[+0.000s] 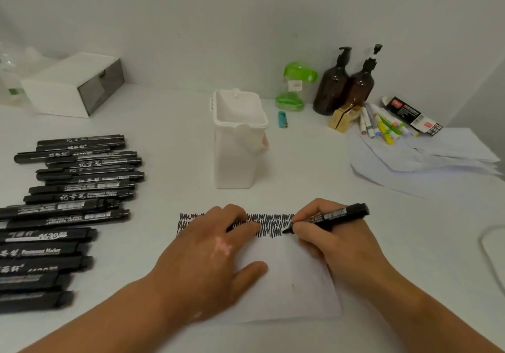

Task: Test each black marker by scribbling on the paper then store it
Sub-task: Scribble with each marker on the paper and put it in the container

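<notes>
A white paper (287,276) lies in front of me with a band of black scribbles (273,223) along its far edge. My right hand (328,240) grips an uncapped black marker (333,216), whose tip touches the paper at the right end of the scribbles. My left hand (207,254) rests on the paper's left part with the thumb spread flat. Its fingers curl over a small black piece (230,227) that looks like the marker's cap. Several capped black markers (79,186) lie in rows at the left. A white open-topped container (237,139) stands behind the paper.
A white box (71,84) sits at the back left. Two brown pump bottles (344,84), a green bottle (295,87), a blue lighter (282,119), coloured pens (382,125) and loose sheets (420,158) are at the back right. A white cable (489,251) runs at the right edge.
</notes>
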